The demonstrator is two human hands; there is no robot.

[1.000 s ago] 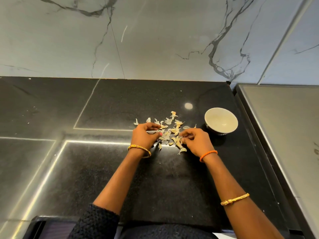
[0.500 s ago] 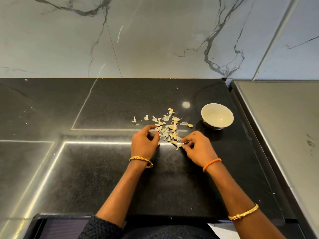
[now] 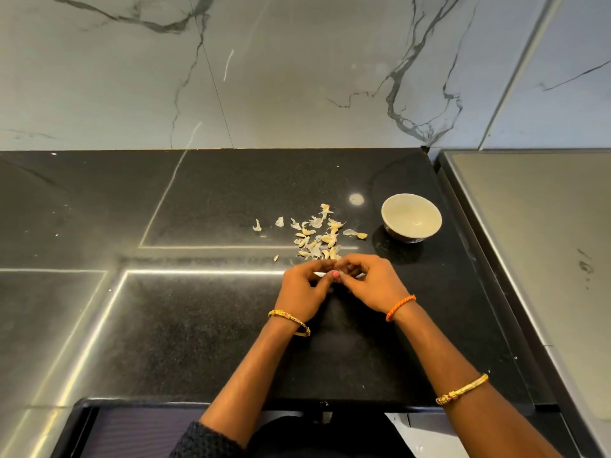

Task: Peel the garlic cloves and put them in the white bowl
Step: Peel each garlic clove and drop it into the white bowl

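A heap of garlic cloves and papery skins [image 3: 316, 239] lies on the black counter [image 3: 211, 325]. Just in front of the heap my left hand [image 3: 304, 290] and my right hand [image 3: 372, 282] meet, fingertips together, pinching a small pale garlic clove [image 3: 325, 274] between them. Most of that clove is hidden by my fingers. The white bowl [image 3: 411, 217] stands to the right of the heap, and nothing shows inside it.
A marble wall [image 3: 297, 77] rises behind the counter. A grey raised surface [image 3: 542, 246] borders the counter on the right, close to the bowl. A few stray skins [image 3: 257, 225] lie left of the heap. The counter's front edge runs below my forearms.
Both hands have drawn back from the heap toward me and come together, now pinching one clove between them.
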